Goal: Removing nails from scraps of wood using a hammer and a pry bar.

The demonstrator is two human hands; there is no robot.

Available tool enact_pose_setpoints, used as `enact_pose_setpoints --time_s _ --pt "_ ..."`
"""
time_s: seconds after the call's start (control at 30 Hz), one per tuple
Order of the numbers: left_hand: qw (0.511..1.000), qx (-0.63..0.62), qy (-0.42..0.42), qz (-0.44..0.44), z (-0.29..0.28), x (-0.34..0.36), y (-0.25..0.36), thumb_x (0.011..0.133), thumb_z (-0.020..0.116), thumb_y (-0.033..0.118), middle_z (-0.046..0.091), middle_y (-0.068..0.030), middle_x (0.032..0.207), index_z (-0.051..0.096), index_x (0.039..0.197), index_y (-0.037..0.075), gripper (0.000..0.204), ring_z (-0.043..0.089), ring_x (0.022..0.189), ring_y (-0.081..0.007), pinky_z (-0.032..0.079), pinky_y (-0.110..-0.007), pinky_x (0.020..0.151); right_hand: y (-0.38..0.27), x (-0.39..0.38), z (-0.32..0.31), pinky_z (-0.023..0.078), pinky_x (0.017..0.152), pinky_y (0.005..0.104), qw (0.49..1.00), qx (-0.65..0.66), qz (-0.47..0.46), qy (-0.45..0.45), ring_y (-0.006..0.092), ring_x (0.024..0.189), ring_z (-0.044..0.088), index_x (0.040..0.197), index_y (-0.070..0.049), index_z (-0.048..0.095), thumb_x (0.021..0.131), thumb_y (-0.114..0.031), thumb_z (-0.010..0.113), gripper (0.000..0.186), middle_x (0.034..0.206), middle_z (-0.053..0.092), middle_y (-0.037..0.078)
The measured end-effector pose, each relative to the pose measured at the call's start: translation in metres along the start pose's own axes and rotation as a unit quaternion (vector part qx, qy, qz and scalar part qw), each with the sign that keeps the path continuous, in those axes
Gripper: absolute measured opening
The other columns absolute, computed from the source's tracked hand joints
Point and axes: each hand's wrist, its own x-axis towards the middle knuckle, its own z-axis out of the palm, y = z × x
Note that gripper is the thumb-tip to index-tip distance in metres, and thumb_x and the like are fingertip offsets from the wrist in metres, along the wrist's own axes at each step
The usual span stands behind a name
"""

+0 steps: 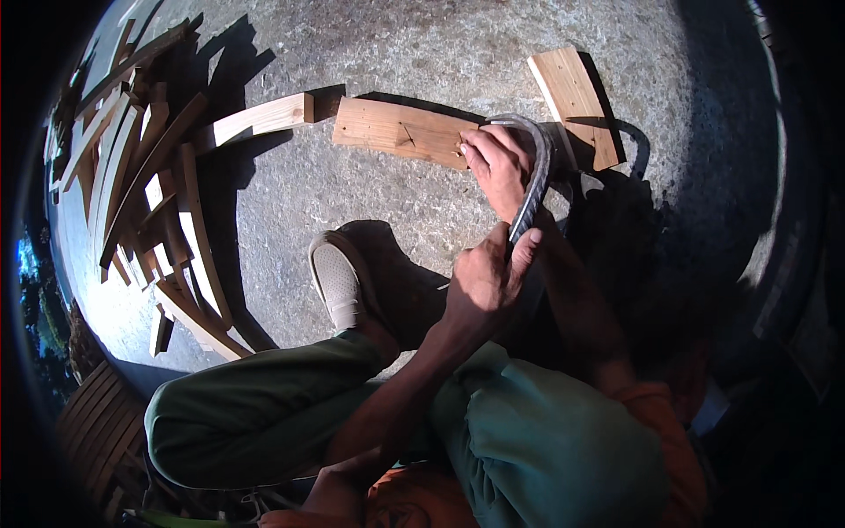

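Observation:
My left hand (484, 277) is closed around the straight lower part of a hooked, ribbed metal bar (539, 163), its thumb lying along the bar. The bar bends over at the top, and its tip comes down behind my right hand (500, 167). Curled and closed, my right hand grips the right end of a wooden board (387, 130) that lies flat on the concrete. Dark marks show on this board, and something small and rusty sits by the fingertips. The bar's tip and part of the right fingers are hidden.
Another short board (576, 101) with small holes lies at the right. A pale wood strip (255, 121) reaches toward a jumbled pile of curved wooden pieces (145, 167) on the left. My shoe (337, 277) stands on the concrete floor (282, 202) below the board.

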Motion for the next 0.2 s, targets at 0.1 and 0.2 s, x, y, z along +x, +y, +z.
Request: enact_pose_setpoints --time_s 0.1,0.2 --pt "1.0 -0.011 -0.006 -0.014 -0.0039 -0.0028 0.0008 0.099 0.047 0.057 0.06 -0.0271 0.073 0.056 0.091 -0.001 0.059 0.061 0.074 -0.0487 0.046 -0.049 0.067 0.016 0.0046 0.0062 0.049 0.081 0.0412 0.999 -0.016 -0.019 -0.029 0.033 0.092 0.061 0.101 0.0 0.067 0.086 -0.006 0.068 0.016 0.096 0.063 0.015" --pt "0.999 0.005 -0.013 -0.044 -0.0096 -0.0033 -0.0038 0.098 0.047 0.059 0.061 -0.0283 0.075 0.057 0.092 0.001 0.059 0.062 0.077 -0.0475 0.046 -0.05 0.069 0.0091 0.0042 0.0062 0.05 0.086 0.0412 0.996 -0.015 0.01 -0.084 0.0332 0.097 0.063 0.099 -0.001 0.068 0.085 -0.004 0.068 0.014 0.102 0.065 0.018"
